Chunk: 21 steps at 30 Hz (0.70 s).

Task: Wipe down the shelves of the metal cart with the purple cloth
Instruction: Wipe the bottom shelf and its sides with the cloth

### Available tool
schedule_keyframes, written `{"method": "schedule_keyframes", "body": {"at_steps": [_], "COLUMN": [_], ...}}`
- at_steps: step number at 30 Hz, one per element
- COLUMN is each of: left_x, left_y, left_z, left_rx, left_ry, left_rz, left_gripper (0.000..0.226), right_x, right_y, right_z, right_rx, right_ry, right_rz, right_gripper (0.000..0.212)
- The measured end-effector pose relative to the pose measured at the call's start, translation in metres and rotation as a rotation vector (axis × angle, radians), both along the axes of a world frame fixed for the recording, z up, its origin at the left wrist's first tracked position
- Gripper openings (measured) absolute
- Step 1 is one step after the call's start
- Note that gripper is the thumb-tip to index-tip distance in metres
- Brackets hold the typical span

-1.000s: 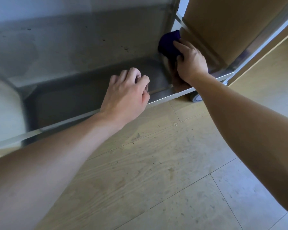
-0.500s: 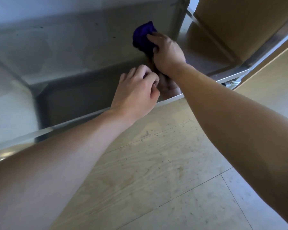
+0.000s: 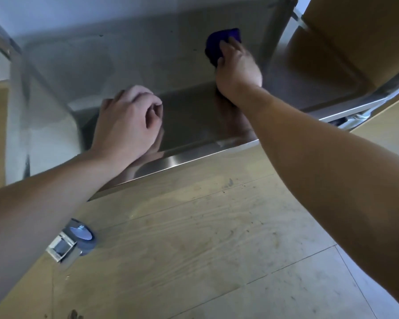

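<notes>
Right grip (image 3: 237,65) grasps the wadded purple cloth (image 3: 222,40) at 1 o'clock and presses it against the steel of the metal cart (image 3: 189,156). Left grip (image 3: 127,122) at 10 o'clock: clenched, empty, resting just behind the shelf's front rim. Caster (image 3: 80,237) at 8 o'clock.

Shelf (image 3: 148,54) lies open leftward; upright post (image 3: 278,31) and front rim (image 3: 175,162) hem it.

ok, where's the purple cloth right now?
Head view, upper right of centre: the purple cloth is gripped by the right hand, pressed to the metal shelf just left of the cart's upright post.
</notes>
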State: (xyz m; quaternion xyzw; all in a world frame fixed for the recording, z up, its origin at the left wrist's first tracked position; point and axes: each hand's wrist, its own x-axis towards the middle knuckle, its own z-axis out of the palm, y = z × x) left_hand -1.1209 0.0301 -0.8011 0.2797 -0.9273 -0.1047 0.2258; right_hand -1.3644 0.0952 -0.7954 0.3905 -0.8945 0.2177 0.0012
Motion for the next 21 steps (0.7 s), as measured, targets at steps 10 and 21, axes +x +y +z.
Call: {"method": "schedule_keyframes", "body": {"at_steps": [10,21], "left_x": [-0.002,-0.004], "left_y": [0.005,0.002], "left_z": [-0.001,-0.006], "left_rx": [-0.006,-0.013], "left_ry": [-0.011,-0.029], "left_rz": [0.0,-0.007], "left_gripper": [0.023,0.013], "right_x": [0.015,0.056], "right_y": [-0.011,-0.065], "right_z": [0.0,-0.004], "right_rx": [-0.026,0.012], "right_ry": [0.019,0.098], "right_rz": [0.01,0.326], "right_gripper": [0.049,0.05]}}
